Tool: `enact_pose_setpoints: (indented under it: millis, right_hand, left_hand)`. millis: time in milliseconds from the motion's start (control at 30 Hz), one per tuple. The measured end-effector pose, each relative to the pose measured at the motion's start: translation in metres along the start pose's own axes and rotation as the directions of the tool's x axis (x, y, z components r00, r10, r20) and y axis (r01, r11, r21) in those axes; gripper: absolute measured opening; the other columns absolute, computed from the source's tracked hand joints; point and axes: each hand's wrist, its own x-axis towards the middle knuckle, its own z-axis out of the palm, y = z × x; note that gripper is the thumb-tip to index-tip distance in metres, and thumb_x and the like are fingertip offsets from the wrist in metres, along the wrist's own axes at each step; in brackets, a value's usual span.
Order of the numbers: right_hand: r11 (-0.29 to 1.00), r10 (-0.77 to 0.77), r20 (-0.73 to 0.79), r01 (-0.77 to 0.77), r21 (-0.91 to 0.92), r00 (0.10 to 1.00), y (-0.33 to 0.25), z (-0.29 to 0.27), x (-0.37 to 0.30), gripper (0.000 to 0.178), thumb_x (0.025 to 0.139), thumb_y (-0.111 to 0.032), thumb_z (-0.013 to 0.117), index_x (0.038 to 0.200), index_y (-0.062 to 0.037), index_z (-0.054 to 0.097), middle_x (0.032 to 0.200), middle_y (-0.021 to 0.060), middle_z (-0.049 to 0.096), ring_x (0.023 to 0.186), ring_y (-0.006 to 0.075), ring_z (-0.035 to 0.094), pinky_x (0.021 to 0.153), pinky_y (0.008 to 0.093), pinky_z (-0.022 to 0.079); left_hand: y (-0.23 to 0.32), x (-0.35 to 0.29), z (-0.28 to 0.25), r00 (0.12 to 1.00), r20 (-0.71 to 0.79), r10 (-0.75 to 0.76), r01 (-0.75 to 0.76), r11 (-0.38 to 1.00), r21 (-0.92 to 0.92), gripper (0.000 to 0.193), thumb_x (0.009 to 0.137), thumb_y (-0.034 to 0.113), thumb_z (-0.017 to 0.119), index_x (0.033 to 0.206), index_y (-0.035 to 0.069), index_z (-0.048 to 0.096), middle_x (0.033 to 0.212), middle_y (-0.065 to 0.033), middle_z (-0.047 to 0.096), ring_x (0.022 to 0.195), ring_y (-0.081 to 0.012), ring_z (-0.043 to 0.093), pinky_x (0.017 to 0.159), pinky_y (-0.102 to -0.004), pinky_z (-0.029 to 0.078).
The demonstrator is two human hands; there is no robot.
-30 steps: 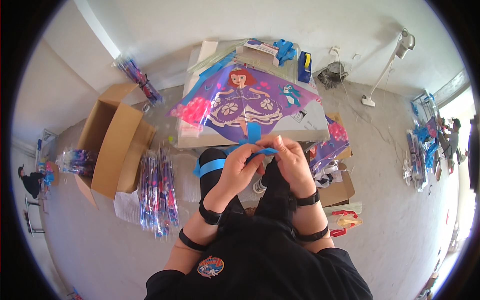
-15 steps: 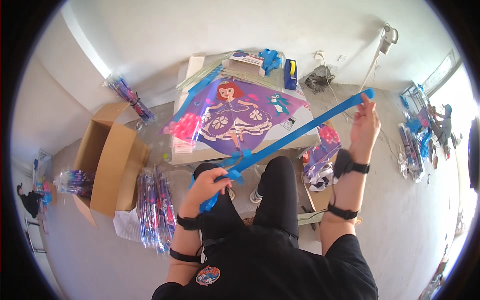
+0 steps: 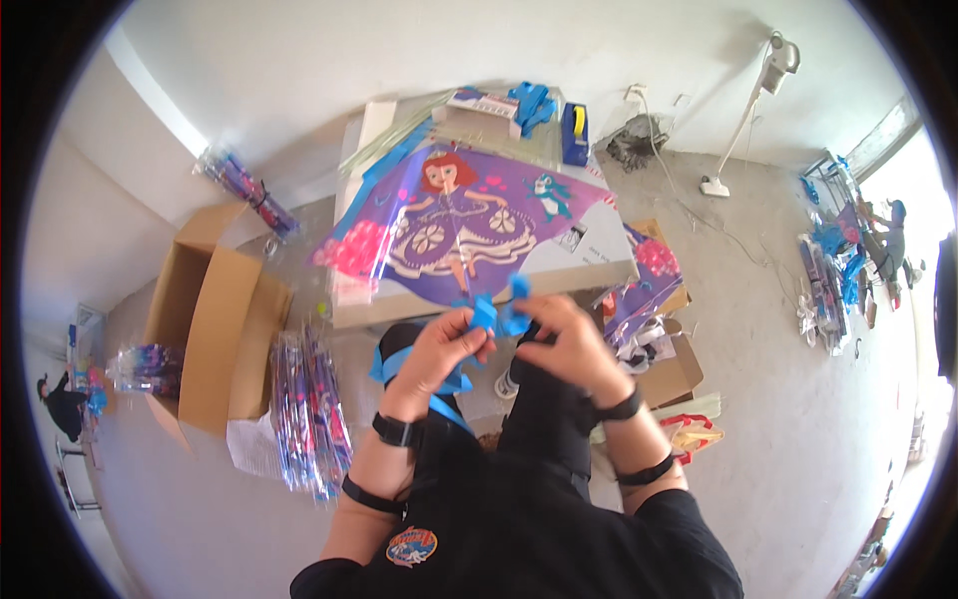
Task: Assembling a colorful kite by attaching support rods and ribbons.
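Observation:
Over my knees, my left hand is closed on a folded blue ribbon, held between thumb and fingers. Strands of it hang below that hand across my thigh. My right hand is just to the right, smeared by motion, its fingertips beside a raised loop of the ribbon. Whether it grips the loop I cannot make out. Just beyond both hands, a purple kite-shaped sheet printed with a red-haired princess lies on a box-topped table. Its lower tip reaches toward the ribbon, and their contact is unclear.
A blue tape dispenser and a bunch of blue ribbon are at the table's back. An open carton and wrapped bundles stand left. Another carton is at right, and a white stick vacuum leans by the wall.
My right hand has come down and inward from far right to beside my left hand. The ribbon stretched between them is now gathered and looped. My left hand has moved slightly up and right.

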Motion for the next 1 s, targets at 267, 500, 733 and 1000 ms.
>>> enact_pose_setpoints:
  millis: [267,500,733,1000]
  right_hand:
    - [1.000,0.024,-0.045,-0.023,0.013,0.999,0.038,0.028,0.024,0.013,0.073,-0.003,0.067,0.086,-0.0017,0.066,0.080,0.0136,0.064,0.074,0.0293,0.061,0.064,0.0349,0.048]
    - [0.929,0.322,-0.109,-0.336,-0.155,0.940,0.139,-0.021,0.153,0.014,0.077,-0.010,0.060,0.088,-0.0038,0.067,0.079,0.0167,0.065,0.074,0.0313,0.064,0.065,0.0359,0.050]
    - [0.941,-0.043,-0.451,-0.115,-0.317,0.892,0.227,-0.085,0.366,0.016,0.076,-0.006,0.057,0.089,-0.0032,0.066,0.084,0.0172,0.065,0.082,0.0335,0.063,0.072,0.0389,0.050]
    - [0.898,-0.061,-0.327,-0.090,-0.430,0.943,0.298,-0.043,0.402,0.031,0.077,0.001,0.054,0.105,-0.0075,0.064,0.095,0.0132,0.064,0.075,0.0245,0.063,0.071,0.0314,0.050]
  left_hand:
    - [-0.030,0.036,-0.011,0.996,0.006,-0.093,0.093,0.991,-0.098,0.013,0.090,0.018,0.061,0.094,0.006,0.061,0.084,-0.0017,0.062,0.073,-0.0094,0.056,0.067,-0.0232,0.044]
    - [-0.072,0.073,-0.064,0.962,-0.244,-0.121,0.031,0.938,-0.344,0.010,0.091,0.014,0.058,0.094,0.005,0.059,0.088,-0.0048,0.062,0.072,-0.0135,0.057,0.069,-0.0290,0.046]
    - [-0.090,0.099,-0.083,0.908,-0.343,-0.241,0.091,0.912,-0.401,0.013,0.088,0.017,0.064,0.094,0.006,0.059,0.087,-0.0071,0.064,0.076,-0.0173,0.062,0.072,-0.0322,0.051]
    - [-0.097,0.145,-0.084,0.873,-0.394,-0.287,0.105,0.900,-0.422,0.013,0.087,0.013,0.063,0.097,0.005,0.058,0.092,-0.0070,0.063,0.085,-0.0184,0.062,0.075,-0.0330,0.053]
